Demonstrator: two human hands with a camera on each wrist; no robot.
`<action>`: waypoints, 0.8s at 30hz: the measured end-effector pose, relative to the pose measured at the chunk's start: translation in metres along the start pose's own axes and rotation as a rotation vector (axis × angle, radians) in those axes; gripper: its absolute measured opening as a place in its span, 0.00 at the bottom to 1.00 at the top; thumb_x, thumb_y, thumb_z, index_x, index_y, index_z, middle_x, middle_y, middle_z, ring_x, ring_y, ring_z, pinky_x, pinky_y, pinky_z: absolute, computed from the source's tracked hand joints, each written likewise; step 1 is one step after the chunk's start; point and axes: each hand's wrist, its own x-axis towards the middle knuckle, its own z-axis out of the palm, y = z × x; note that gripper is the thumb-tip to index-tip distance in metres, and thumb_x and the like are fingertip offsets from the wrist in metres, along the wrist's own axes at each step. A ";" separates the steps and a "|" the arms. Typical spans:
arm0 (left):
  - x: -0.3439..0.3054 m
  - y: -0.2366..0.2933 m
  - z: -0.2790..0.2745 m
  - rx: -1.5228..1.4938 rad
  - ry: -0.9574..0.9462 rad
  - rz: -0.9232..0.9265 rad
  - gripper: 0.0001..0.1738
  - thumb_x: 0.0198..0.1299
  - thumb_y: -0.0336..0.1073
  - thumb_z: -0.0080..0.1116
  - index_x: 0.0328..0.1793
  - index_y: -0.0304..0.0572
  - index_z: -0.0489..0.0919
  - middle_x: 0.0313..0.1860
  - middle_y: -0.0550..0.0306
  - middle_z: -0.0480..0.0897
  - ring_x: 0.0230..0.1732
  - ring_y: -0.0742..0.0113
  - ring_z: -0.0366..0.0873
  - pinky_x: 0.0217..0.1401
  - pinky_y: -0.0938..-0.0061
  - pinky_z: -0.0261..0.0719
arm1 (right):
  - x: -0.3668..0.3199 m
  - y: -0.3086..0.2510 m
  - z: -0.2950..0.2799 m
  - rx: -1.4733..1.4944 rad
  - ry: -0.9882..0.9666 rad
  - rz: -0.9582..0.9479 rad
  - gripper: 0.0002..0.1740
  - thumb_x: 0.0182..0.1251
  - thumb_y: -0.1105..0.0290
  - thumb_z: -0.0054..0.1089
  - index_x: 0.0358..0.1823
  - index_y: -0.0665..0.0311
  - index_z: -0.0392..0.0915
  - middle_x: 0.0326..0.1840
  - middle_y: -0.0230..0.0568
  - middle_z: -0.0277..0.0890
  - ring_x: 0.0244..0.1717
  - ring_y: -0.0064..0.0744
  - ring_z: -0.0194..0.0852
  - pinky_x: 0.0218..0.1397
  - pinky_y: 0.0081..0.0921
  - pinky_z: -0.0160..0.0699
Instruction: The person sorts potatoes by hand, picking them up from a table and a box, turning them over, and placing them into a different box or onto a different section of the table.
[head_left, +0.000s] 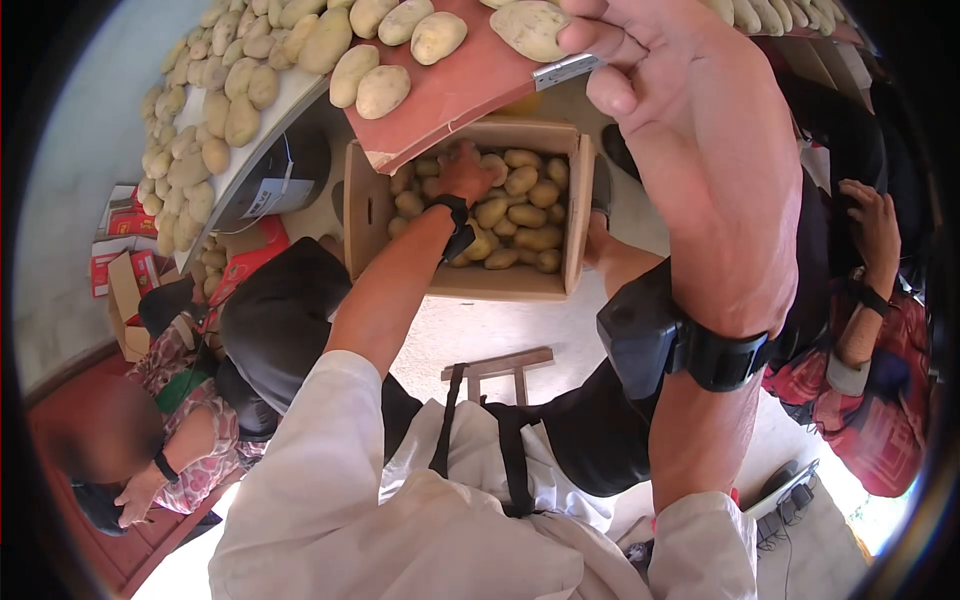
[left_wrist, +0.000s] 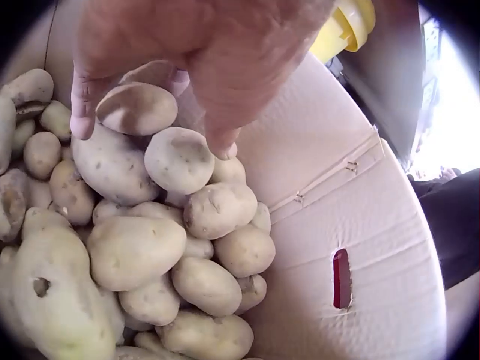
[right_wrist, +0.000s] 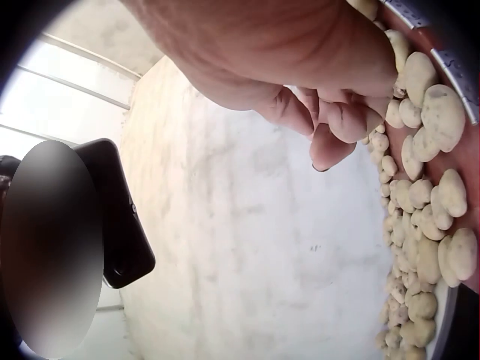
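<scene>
My left hand (head_left: 466, 176) reaches down into a cardboard box (head_left: 356, 215) of potatoes (head_left: 522, 180). In the left wrist view its fingers and thumb spread over the heap, around a pale potato (left_wrist: 180, 160) and a shaded potato (left_wrist: 137, 109). My right hand (head_left: 705, 150) is raised over the edge of the red tabletop (head_left: 470, 75), fingers loosely bent. A large potato (head_left: 530, 30) on the tabletop appears right at its fingertips in the head view. From the right wrist, the bent fingers (right_wrist: 349, 120) show nothing between them.
Many potatoes (head_left: 240, 80) cover a pale table at the left. A dark bucket (head_left: 300, 170) stands beneath it. People sit on both sides; one wears a patterned shirt (head_left: 215, 425). A small wooden stool (head_left: 500, 365) stands before the box. A yellow container (left_wrist: 349, 30) is beyond the box.
</scene>
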 end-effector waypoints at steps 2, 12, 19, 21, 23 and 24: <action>-0.007 0.009 0.002 0.019 0.057 -0.067 0.54 0.54 0.63 0.71 0.83 0.53 0.60 0.78 0.27 0.66 0.80 0.34 0.62 0.76 0.50 0.71 | -0.001 -0.004 -0.008 -0.015 0.017 0.018 0.15 0.74 0.67 0.60 0.55 0.70 0.77 0.42 0.37 0.80 0.42 0.24 0.75 0.39 0.19 0.65; -0.007 0.018 0.021 0.303 0.142 -0.020 0.50 0.57 0.69 0.65 0.79 0.50 0.67 0.77 0.24 0.66 0.76 0.31 0.68 0.72 0.45 0.73 | -0.009 0.001 -0.003 -0.105 0.046 0.066 0.16 0.74 0.68 0.59 0.57 0.70 0.76 0.42 0.37 0.80 0.42 0.24 0.75 0.37 0.18 0.65; 0.027 -0.001 0.032 0.137 0.023 0.003 0.51 0.56 0.70 0.63 0.79 0.46 0.69 0.73 0.22 0.70 0.77 0.30 0.67 0.75 0.52 0.72 | -0.011 0.000 -0.008 -0.167 0.068 0.107 0.17 0.75 0.68 0.58 0.59 0.71 0.76 0.42 0.37 0.79 0.41 0.23 0.75 0.36 0.18 0.64; 0.019 0.003 0.025 0.183 0.064 -0.023 0.51 0.55 0.69 0.64 0.79 0.46 0.70 0.73 0.22 0.70 0.76 0.30 0.67 0.75 0.53 0.72 | -0.013 -0.001 -0.011 -0.181 0.072 0.119 0.17 0.75 0.68 0.58 0.59 0.71 0.75 0.42 0.37 0.79 0.41 0.23 0.75 0.36 0.17 0.64; 0.006 -0.001 0.009 0.104 0.043 -0.030 0.47 0.54 0.64 0.65 0.78 0.49 0.72 0.75 0.18 0.66 0.76 0.31 0.67 0.74 0.52 0.74 | -0.010 -0.001 -0.012 -0.192 0.084 0.125 0.18 0.75 0.68 0.57 0.59 0.71 0.75 0.42 0.37 0.79 0.41 0.23 0.75 0.35 0.17 0.64; 0.000 -0.002 0.005 0.107 0.041 -0.031 0.47 0.54 0.64 0.65 0.78 0.49 0.72 0.75 0.18 0.66 0.76 0.31 0.67 0.74 0.52 0.74 | -0.010 -0.001 -0.012 -0.195 0.091 0.130 0.18 0.75 0.68 0.57 0.60 0.71 0.75 0.42 0.37 0.79 0.41 0.23 0.75 0.35 0.17 0.64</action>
